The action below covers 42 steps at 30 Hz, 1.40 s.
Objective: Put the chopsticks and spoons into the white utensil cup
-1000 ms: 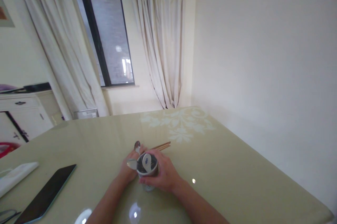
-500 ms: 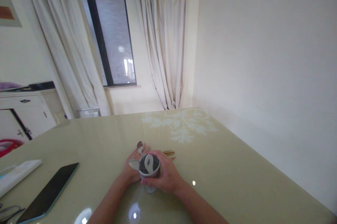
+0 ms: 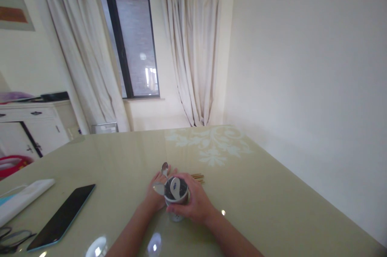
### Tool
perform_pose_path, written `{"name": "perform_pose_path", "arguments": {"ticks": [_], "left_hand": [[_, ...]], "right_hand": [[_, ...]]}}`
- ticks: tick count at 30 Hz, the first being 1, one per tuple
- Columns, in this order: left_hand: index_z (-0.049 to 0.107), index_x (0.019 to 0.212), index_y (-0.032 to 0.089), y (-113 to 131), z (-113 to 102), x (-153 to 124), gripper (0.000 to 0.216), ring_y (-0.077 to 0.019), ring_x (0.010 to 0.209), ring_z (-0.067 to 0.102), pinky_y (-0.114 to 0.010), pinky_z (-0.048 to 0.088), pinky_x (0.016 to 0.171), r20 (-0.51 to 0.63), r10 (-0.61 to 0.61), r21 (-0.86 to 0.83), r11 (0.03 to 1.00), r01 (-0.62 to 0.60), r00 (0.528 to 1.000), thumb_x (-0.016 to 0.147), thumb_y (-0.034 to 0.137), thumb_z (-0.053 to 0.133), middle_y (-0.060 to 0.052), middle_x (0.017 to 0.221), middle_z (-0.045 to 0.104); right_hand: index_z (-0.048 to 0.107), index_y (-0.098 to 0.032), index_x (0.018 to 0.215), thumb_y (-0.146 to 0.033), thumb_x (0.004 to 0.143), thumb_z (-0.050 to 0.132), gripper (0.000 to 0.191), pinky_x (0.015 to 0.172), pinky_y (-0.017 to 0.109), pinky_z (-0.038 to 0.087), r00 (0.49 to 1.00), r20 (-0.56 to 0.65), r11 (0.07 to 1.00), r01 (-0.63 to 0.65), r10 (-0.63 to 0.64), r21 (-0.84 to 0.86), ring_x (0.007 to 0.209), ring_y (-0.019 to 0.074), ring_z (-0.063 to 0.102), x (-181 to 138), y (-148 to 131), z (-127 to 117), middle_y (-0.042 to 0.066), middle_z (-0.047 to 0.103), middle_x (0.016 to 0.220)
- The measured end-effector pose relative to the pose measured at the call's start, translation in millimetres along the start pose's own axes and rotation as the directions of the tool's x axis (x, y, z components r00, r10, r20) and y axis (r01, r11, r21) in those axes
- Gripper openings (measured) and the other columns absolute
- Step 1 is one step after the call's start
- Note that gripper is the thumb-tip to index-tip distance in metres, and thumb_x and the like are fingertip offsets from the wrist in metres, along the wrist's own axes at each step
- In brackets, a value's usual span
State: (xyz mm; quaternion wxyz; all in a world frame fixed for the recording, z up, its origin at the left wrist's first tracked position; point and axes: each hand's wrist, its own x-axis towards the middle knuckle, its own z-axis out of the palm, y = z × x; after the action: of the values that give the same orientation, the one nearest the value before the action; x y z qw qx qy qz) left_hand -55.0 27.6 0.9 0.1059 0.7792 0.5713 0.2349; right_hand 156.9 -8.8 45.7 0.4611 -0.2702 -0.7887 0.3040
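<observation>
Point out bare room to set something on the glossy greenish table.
Free: the table between the right hand and right edge; between the left hand and flat black tablet. Crowded: around the hands, round white-rimmed cup, thin brown sticks; left side, tablet plus long white slab.

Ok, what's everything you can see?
Table: one, beige with pale flowers, centre
Cup: one, white rim, centre
White spoon: one, blue mark, in the cup
Metal spoons: two, silver, in the cup
Chopsticks: several, brown, right beyond the cup
Phone or tablet: one, black, left
Long bar: one, white, left edge
Looped object: one, dark, lower left (unclear)
Walls: two, white, back and right
Window: one, black frame, back
Curtains: two, cream, flanking the window
Picture: one, grey and orange, upper left
Cabinet: one, white, cluttered top, far left
Red object: one, red, before the cabinet
Framed object: one, grey, behind the table
Left hand: one, bare, beside the cup
Right hand: one, bare, around the cup
</observation>
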Motion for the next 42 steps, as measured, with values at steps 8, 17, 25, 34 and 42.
{"name": "perform_pose_path", "arguments": {"ticks": [8,17,25,34,42], "left_hand": [[0.078,0.117,0.022,13.7,-25.6,4.3,0.047,-0.0320,0.121,0.071,-0.052,0.051,0.113,-0.397,-0.070,-0.263,0.964,-0.040,0.915,0.100,0.048,0.043,-0.014,0.123,0.080],[0.079,0.100,0.022,44.2,-62.2,-8.4,0.040,-0.0221,0.088,0.073,-0.031,0.058,0.081,-0.145,-0.218,-0.829,0.559,0.001,0.965,0.079,0.055,0.081,-0.004,0.094,0.080],[0.079,0.087,0.022,55.2,-62.7,-10.6,0.037,-0.0183,0.082,0.068,-0.026,0.056,0.073,-0.083,-0.119,-0.900,0.435,-0.023,0.989,0.068,0.048,0.095,-0.002,0.087,0.073],[0.079,0.078,0.021,54.2,-65.8,-14.1,0.020,-0.0171,0.091,0.067,-0.025,0.056,0.079,-0.137,-0.049,-0.925,0.363,-0.110,0.989,0.077,0.037,0.091,-0.004,0.101,0.068],[0.079,0.089,0.024,31.2,-77.8,-2.4,0.033,-0.0090,0.078,0.064,-0.018,0.055,0.073,-0.332,-0.515,-0.924,0.006,-0.384,0.791,0.066,0.036,0.098,0.002,0.088,0.073]], "right_hand": [[0.063,-0.024,0.133,-0.046,0.071,0.096,0.074,0.101,0.043,0.054,0.996,-0.062,0.994,-0.070,0.065,-0.080,0.113,0.0305,0.071,-1.2,2.9,-1.9,0.010,0.074,0.127],[0.061,-0.023,0.132,-0.036,0.071,0.095,0.071,0.100,0.043,0.054,0.962,-0.232,0.974,-0.177,0.141,-0.141,0.113,0.0308,0.069,3.0,10.2,-4.3,0.010,0.072,0.125],[0.060,-0.023,0.135,-0.059,0.081,0.084,0.070,0.099,0.045,0.055,0.979,-0.184,0.969,-0.131,0.093,-0.209,0.113,0.0328,0.069,1.1,4.4,-9.5,0.012,0.071,0.126],[0.058,-0.023,0.143,-0.078,0.094,0.059,0.073,0.107,0.050,0.050,0.978,-0.203,0.979,-0.082,0.043,-0.188,0.120,0.0350,0.067,-3.2,11.9,-13.7,0.015,0.070,0.132],[0.057,-0.027,0.146,-0.080,0.100,0.044,0.072,0.104,0.041,0.053,0.967,-0.224,0.988,-0.100,0.125,0.121,0.120,0.0290,0.066,2.0,7.9,-16.2,0.011,0.068,0.131]]}}
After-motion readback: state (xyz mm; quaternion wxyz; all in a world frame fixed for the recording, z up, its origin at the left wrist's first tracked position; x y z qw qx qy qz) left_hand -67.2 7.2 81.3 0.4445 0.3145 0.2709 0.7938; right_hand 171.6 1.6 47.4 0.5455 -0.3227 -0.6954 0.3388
